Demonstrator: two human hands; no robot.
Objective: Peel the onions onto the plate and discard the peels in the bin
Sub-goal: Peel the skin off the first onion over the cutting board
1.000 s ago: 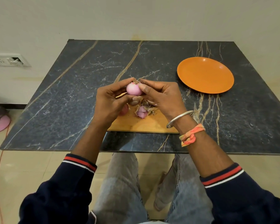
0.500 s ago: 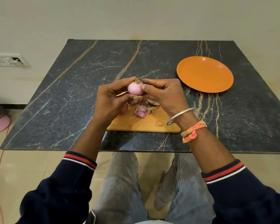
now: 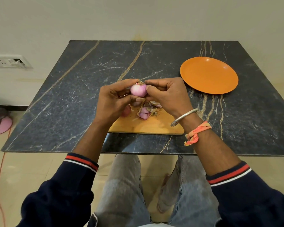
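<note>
Both hands meet above the wooden cutting board point(image 3: 146, 127), with a pale pink, mostly bare onion point(image 3: 138, 90) held between them. The left hand point(image 3: 111, 102) grips the onion from its left side, forefinger curled over the top and thumb tucked beneath. The right hand point(image 3: 169, 95) closes on it from the other side, its fingertips point(image 3: 148, 82) pinching at the dry brown tuft on the onion's crown. Directly below the right hand's knuckles a heap of loose peels point(image 3: 147, 110) lies on the board. Under the heel of the left hand a second, darker onion point(image 3: 126, 111) is partly hidden. The orange plate point(image 3: 209, 75) sits on the dark marble table point(image 3: 72, 95) just beyond and to the right of the right hand, not touching it. A metal bangle point(image 3: 184, 117) and an orange thread band point(image 3: 197, 133) circle the right wrist.
</note>
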